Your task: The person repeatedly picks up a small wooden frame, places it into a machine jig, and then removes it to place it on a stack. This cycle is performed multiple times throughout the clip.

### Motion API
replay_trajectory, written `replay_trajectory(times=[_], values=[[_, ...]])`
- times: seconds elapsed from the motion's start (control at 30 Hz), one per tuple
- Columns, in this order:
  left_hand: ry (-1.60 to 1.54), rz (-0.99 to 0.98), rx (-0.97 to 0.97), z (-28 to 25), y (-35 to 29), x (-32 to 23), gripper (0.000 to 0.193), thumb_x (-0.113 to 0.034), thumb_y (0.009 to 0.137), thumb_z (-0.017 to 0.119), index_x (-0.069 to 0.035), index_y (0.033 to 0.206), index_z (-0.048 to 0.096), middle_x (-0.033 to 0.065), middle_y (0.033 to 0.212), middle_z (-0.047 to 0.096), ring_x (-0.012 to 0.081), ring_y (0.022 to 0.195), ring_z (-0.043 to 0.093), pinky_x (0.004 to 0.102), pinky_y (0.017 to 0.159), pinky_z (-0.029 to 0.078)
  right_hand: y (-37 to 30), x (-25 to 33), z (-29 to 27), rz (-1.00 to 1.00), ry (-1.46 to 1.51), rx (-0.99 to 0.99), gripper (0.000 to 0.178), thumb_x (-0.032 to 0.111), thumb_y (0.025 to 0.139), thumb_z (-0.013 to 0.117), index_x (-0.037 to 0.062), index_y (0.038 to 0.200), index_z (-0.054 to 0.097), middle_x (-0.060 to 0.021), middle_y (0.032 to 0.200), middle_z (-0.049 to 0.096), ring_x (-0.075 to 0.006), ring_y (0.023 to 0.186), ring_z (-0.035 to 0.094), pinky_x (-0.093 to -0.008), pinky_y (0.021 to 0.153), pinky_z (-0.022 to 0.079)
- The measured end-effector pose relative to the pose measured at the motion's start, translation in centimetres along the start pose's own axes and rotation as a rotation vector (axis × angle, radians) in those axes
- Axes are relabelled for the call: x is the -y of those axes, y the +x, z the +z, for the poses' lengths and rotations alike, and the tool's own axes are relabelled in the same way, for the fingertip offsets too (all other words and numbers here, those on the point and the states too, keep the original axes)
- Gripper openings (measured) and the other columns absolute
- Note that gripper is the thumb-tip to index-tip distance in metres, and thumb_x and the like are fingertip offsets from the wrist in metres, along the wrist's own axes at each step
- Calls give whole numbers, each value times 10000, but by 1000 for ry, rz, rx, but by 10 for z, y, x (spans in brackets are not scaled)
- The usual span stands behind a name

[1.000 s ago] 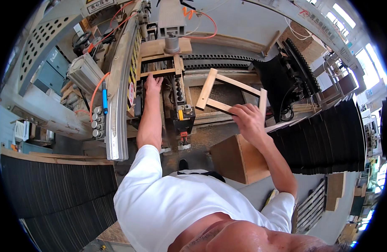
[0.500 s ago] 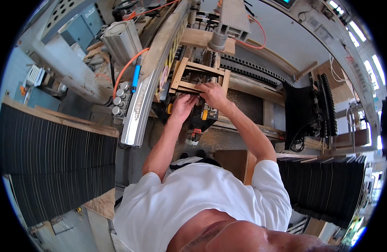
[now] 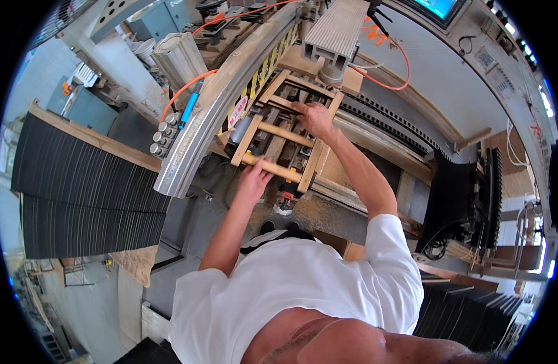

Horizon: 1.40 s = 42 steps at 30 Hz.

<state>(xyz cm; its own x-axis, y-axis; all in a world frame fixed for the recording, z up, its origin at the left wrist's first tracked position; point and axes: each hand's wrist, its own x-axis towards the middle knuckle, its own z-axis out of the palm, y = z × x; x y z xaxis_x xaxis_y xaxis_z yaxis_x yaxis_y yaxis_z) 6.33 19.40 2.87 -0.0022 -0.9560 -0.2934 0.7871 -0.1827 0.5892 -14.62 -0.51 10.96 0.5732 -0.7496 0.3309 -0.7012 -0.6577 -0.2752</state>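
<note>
A light wooden frame (image 3: pixel 285 133) with several crossbars lies tilted across the machine bed, its near end toward me. My left hand (image 3: pixel 253 181) is closed on the near crossbar, with the fingertips at its edge and the thumb side partly hidden. Farther in, my right hand (image 3: pixel 315 119) has bent fingers on a crossbar near the far end, beside the frame's right side rail. Just beyond the frame stands a round metal press foot (image 3: pixel 331 74) under a ribbed aluminium beam (image 3: pixel 338 31).
An aluminium rail (image 3: pixel 191 148) runs along the left, with a blue tube (image 3: pixel 189 110), round knobs (image 3: pixel 163 137) and an orange hose. Stacks of dark slats (image 3: pixel 91 188) stand left and lower right. A black cable chain (image 3: pixel 451 194) is at right; sawdust (image 3: pixel 321 209) lies on the floor.
The wooden frame now shows longer and reaches nearer to me. My left hand has moved nearer to its front bar; my right hand has moved farther away and slightly right. The view has shifted.
</note>
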Motion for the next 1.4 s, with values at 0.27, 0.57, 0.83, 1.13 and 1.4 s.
replay_trajectory(times=[0.27, 0.57, 0.83, 1.13, 1.4], values=[[-69, 77, -149, -35, -140, -8, 334, -172, 992, 535, -42, 1297, 493, 103, 1249, 584, 280, 1204, 554, 435, 1046, 449, 20, -34, 15, 163, 176, -32, 416, 114, 763, 659, 167, 1175, 658, -172, 1023, 692, -348, 956, 646, -438, 839, 503], [-113, 96, -267, -72, -187, -25, 294, -163, 972, 572, -46, 1241, 546, 97, 1216, 611, 267, 1189, 565, 415, 1047, 455, 35, -22, 20, 254, 236, 38, 470, 102, 767, 682, 180, 1226, 621, -194, 972, 690, -379, 946, 645, -447, 831, 512], [-82, 81, -351, -170, -210, -28, 279, -199, 949, 616, -62, 1189, 575, 77, 1193, 626, 230, 1169, 572, 407, 1041, 448, 40, -15, 27, 266, 168, 7, 515, 64, 754, 628, 104, 1265, 574, -216, 1017, 676, -399, 985, 624, -462, 861, 499], [40, -71, -453, -227, -211, -35, 291, -230, 939, 638, -72, 1173, 567, 58, 1181, 614, 218, 1137, 570, 399, 1016, 456, 40, -31, 42, 193, 93, -31, 518, 121, 758, 685, 92, 1260, 560, -230, 1008, 668, -411, 981, 617, -492, 835, 490], [134, -66, -443, -198, -192, -17, 315, -224, 944, 637, -57, 1195, 550, 78, 1190, 608, 216, 1108, 573, 401, 995, 458, 36, -35, 35, 141, -6, 41, 480, 187, 826, 682, 98, 1281, 558, -197, 956, 688, -383, 948, 640, -483, 821, 492]])
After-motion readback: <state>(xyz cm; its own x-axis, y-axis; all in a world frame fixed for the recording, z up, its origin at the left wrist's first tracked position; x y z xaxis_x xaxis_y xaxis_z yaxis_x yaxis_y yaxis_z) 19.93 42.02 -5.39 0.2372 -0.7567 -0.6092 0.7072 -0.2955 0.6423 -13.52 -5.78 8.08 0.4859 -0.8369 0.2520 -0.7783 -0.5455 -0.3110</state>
